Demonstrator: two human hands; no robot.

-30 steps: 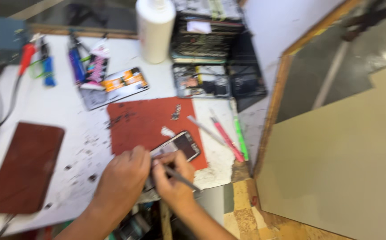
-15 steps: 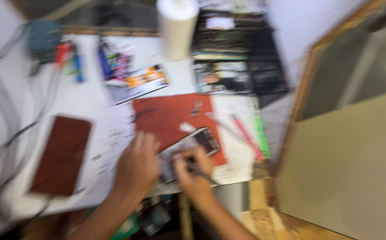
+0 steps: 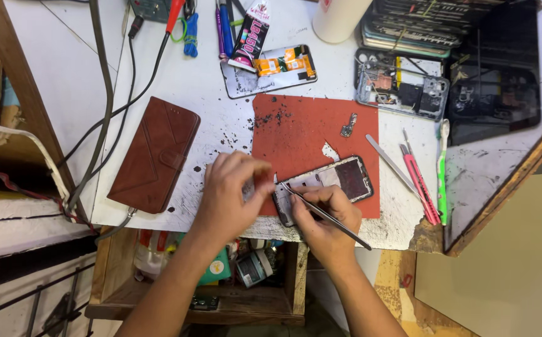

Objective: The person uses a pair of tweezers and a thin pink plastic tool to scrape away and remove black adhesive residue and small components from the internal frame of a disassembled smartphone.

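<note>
The right hand (image 3: 321,215) pinches thin tweezers (image 3: 327,215) over the open phone (image 3: 324,187). The left hand (image 3: 233,193) grips its edge, maybe. Go slow and hold steady.

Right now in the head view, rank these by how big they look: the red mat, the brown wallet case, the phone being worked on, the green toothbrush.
Largest to smallest:
1. red mat
2. brown wallet case
3. phone, partly hidden by the right hand
4. green toothbrush, as long as the phone but far thinner
</note>
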